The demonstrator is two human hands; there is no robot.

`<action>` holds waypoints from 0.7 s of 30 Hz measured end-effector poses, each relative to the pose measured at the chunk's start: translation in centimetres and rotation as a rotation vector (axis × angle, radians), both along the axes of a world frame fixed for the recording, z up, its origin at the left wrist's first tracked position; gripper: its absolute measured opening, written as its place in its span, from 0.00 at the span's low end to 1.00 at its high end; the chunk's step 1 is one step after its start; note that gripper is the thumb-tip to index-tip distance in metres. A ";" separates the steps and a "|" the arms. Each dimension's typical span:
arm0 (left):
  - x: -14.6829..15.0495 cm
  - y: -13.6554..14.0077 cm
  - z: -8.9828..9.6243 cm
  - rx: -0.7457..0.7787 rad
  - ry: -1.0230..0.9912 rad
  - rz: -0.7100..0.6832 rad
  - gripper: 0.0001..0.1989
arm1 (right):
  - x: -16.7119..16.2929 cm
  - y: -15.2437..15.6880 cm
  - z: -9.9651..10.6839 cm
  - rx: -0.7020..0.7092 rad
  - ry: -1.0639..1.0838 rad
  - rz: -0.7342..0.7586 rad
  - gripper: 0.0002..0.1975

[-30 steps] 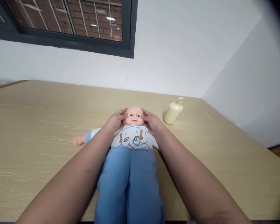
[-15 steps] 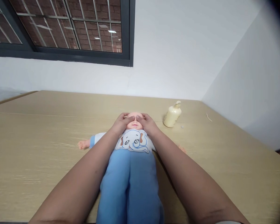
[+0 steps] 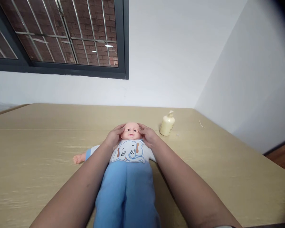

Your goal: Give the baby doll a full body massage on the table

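A baby doll (image 3: pixel 133 171) in a white top with an elephant patch and blue trousers lies on its back, its legs towards me. My left hand (image 3: pixel 114 136) cups one side of the doll's bald head (image 3: pixel 131 127), its fingers curving along the temple. Against the other side rests my right hand (image 3: pixel 149 134), thumb and fingers by the cheek and temple. The doll's eyes and mouth show between my hands. One doll hand (image 3: pixel 79 158) sticks out past my left forearm; its other arm is mostly hidden behind my right forearm.
A cream pump bottle (image 3: pixel 167 124) stands on the wooden table (image 3: pixel 38 177) to the right beyond the doll. Farther right lies a thin pale strip (image 3: pixel 201 124). White walls and a barred window (image 3: pixel 68 34) rise behind the table.
My thumbs have slid outward from over the doll's eyes to the sides of its head, uncovering the eyes. The view has tilted up and turned slightly right.
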State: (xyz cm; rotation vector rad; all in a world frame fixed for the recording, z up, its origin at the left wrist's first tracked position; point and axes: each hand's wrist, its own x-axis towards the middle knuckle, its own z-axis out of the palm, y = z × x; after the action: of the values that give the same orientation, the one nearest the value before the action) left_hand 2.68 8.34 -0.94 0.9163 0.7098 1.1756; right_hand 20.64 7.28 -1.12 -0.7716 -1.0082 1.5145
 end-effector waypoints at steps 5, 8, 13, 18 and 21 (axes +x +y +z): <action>0.4 -0.2 0.2 0.053 0.050 0.020 0.21 | -0.7 0.1 -0.2 -0.005 -0.071 -0.079 0.26; 0.6 -0.3 0.3 0.057 0.109 0.076 0.25 | -1.2 0.4 -0.5 0.015 -0.157 -0.178 0.31; 0.9 -0.4 0.6 0.019 0.186 0.131 0.27 | -1.4 0.9 -0.7 0.005 -0.241 -0.220 0.32; 0.9 -0.2 0.6 0.000 0.205 0.133 0.25 | -1.2 1.0 -0.9 -0.014 -0.228 -0.197 0.26; 0.8 -0.1 0.4 0.006 0.180 0.105 0.24 | -1.1 0.9 -0.7 -0.039 -0.180 -0.156 0.22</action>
State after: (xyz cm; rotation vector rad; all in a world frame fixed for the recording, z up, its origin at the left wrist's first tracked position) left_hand 3.45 8.25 -0.51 1.0081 0.9090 1.1976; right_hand 19.57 8.15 -1.85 -1.0050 -1.0277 1.3517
